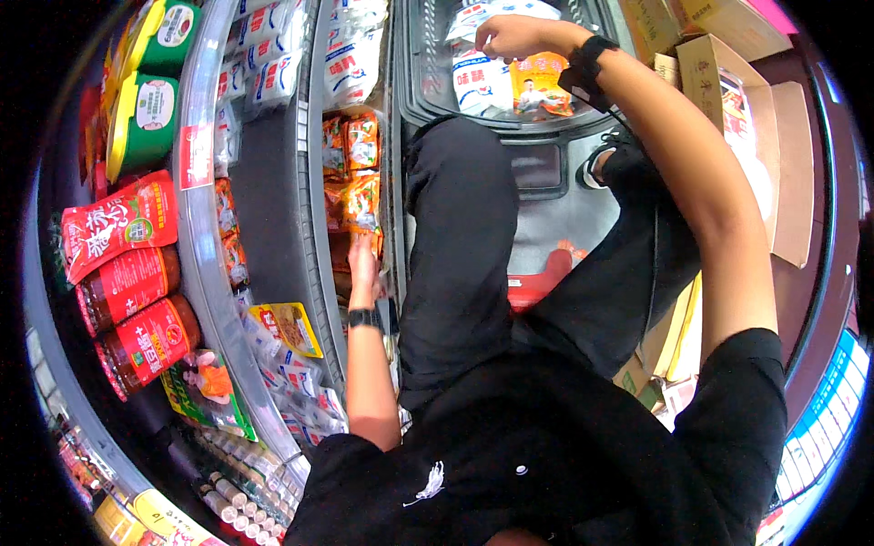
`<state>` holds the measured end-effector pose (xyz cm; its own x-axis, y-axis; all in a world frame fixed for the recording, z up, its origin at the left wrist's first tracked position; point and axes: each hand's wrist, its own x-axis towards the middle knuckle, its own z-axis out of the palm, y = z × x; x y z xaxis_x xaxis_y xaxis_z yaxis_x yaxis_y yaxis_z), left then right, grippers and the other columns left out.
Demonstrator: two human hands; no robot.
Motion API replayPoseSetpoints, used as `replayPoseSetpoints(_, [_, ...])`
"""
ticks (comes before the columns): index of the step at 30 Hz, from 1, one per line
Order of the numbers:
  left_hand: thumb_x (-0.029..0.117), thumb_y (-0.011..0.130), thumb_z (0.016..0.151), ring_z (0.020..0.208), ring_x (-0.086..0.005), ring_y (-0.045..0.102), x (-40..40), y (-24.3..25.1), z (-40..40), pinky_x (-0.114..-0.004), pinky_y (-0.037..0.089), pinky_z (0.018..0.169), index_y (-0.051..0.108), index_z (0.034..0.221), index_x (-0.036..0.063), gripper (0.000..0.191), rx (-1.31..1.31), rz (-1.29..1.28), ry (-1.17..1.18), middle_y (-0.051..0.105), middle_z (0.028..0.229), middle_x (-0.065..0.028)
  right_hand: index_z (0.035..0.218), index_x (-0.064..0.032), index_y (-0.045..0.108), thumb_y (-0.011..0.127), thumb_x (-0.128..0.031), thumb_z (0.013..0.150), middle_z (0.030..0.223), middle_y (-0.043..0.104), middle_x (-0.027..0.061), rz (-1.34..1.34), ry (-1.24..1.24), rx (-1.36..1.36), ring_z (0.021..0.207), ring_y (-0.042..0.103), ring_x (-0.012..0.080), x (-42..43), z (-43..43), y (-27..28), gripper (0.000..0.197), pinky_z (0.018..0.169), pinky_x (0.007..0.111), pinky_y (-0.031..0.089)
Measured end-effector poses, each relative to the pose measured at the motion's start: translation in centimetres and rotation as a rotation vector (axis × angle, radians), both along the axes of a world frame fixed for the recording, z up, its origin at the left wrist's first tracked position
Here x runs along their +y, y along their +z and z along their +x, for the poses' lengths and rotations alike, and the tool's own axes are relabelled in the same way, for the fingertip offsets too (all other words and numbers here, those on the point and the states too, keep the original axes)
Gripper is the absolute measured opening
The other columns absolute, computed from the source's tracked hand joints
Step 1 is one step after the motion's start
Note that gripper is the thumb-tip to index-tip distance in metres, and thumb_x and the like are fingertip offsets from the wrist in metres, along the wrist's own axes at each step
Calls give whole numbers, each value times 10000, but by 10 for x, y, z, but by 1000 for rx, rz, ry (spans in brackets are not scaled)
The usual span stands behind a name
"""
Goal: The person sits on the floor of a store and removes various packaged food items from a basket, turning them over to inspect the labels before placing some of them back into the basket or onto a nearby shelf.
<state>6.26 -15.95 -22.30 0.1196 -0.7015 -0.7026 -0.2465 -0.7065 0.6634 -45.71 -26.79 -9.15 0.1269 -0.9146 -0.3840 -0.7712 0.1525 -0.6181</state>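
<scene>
My left hand (364,263) reaches into the lower shelf on the left and touches the near end of a row of orange seasoning packets (362,199); whether its fingers grip one cannot be told. White seasoning bags (351,68) lie farther along that shelf. My right hand (509,37), its fingers curled, is over a dark plastic basket (427,102) holding white bags (478,85) and an orange-yellow bag (543,85). The fingertips rest near or on the white bags, and their hold is partly hidden.
Upper shelves at the left hold red-labelled jars (147,341), a red pouch (123,222) and green tubs with yellow lids (143,123). An opened cardboard box (788,170) with packets stands at the right. A red stool (543,283) is between my legs.
</scene>
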Motion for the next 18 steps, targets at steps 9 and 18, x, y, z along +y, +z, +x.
replayPoseSetpoints(9, [191, 552, 1018, 898, -98, 618, -9, 234, -81, -245, 484, 781, 638, 1207, 44, 254, -147, -638, -584, 687, 1074, -40, 967, 37, 695, 549, -214, 885, 841, 708, 157, 74, 34, 202, 685, 680, 257, 25, -21, -5, 302, 592, 372, 549])
replayPoseSetpoints(18, [231, 564, 963, 886, -213, 691, -105, 308, -318, -334, 530, 796, 653, 1162, 27, 298, -169, -1152, -1117, 720, 974, -131, 1203, 4, 659, 659, -288, 846, 1134, 696, 193, 334, -285, 104, 802, 695, 296, 3, -30, -66, 460, 682, 429, 577])
